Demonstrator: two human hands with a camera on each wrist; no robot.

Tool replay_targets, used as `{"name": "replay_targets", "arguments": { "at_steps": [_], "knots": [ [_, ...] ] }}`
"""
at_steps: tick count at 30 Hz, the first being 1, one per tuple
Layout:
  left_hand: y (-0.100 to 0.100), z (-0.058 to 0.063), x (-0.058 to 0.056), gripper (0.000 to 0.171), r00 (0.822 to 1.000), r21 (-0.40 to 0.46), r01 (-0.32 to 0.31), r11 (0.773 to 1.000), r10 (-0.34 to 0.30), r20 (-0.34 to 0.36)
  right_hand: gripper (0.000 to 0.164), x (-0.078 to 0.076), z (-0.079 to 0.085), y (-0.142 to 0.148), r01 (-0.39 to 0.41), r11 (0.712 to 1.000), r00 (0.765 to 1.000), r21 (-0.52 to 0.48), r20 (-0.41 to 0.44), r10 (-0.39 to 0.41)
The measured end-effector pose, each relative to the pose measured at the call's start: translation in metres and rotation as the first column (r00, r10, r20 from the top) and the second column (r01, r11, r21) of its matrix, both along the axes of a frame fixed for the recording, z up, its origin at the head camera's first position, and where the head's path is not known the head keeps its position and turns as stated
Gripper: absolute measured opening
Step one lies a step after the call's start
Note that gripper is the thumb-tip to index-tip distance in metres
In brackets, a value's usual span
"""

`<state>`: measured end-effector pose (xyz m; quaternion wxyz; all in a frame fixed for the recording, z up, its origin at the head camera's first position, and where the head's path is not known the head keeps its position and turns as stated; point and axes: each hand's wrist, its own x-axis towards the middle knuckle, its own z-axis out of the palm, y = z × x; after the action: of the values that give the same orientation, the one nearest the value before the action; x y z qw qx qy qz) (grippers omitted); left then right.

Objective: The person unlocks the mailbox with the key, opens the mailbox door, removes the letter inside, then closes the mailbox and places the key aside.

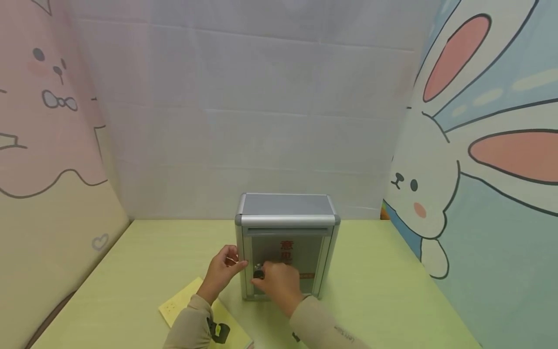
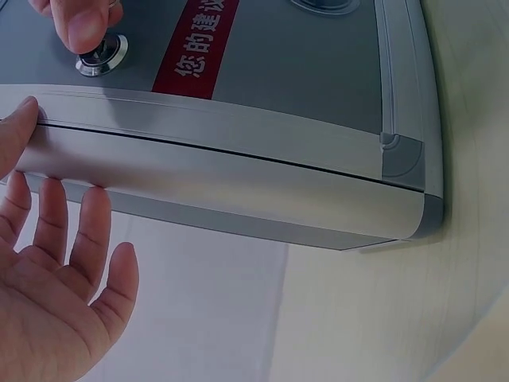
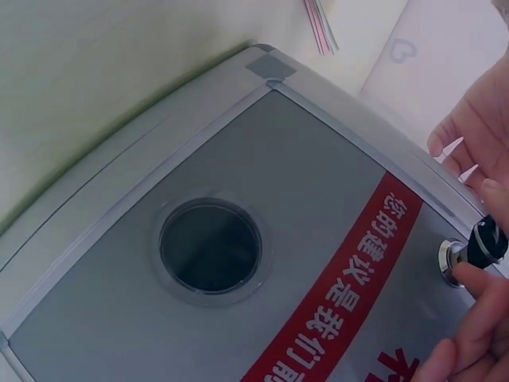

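Observation:
A grey metal suggestion box (image 1: 285, 206) with silver frame edges and red lettering stands upright on the table. My right hand (image 1: 281, 283) pinches a black-headed key (image 3: 483, 243) at the round silver lock (image 3: 449, 263), near the left edge of the front panel. The key's blade is hidden. On the box's left side, my left hand (image 1: 220, 274) grips the frame edge (image 2: 199, 163). Its thumb lies on the front and its fingertips touch the side. In the right wrist view a round dark window (image 3: 211, 247) shows low on the panel.
A yellow paper pad (image 1: 231, 322) lies on the pale green table (image 1: 383, 300), partly under my left forearm. Behind the box hangs a white cloth (image 1: 261, 121). Printed cartoon curtains, one with a white rabbit (image 1: 423, 169), close off both sides.

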<state>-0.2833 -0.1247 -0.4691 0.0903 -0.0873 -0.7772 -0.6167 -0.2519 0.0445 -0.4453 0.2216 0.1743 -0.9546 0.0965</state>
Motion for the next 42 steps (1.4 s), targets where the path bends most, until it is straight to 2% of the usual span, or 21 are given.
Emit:
{"name": "replay_targets", "arguments": {
  "at_steps": [10,18,25,32,38,42],
  "knots": [
    [0.002,0.004,0.001,0.026,0.999,0.0,-0.01,1.0,0.01,0.031,0.04,0.0,-0.001,0.001,0.021,0.999,1.0,-0.026,0.02,-0.021],
    [-0.001,0.004,0.002,0.025,1.0,-0.027,-0.008,1.0,0.008,0.012,0.036,0.004,0.002,0.002,-0.006,0.999,1.0,-0.034,-0.006,0.006],
    [0.001,0.005,0.003,0.026,1.0,-0.023,-0.011,1.0,0.011,-0.004,0.035,0.006,0.002,0.003,-0.001,1.0,0.999,-0.025,-0.04,0.0],
    [0.001,0.008,0.006,0.026,1.0,-0.044,-0.019,0.999,0.018,-0.011,0.042,0.007,0.003,0.003,0.001,0.999,1.0,-0.04,-0.006,-0.002],
    [0.003,0.009,0.008,0.026,1.0,-0.047,-0.015,0.999,0.015,0.008,0.036,0.01,0.003,0.005,0.013,0.999,0.998,-0.052,0.059,-0.01],
    [0.003,0.01,0.009,0.026,1.0,-0.051,-0.02,0.999,0.02,0.003,0.034,0.012,0.003,0.005,0.016,0.998,0.999,-0.054,0.05,-0.014]
  ]
}}
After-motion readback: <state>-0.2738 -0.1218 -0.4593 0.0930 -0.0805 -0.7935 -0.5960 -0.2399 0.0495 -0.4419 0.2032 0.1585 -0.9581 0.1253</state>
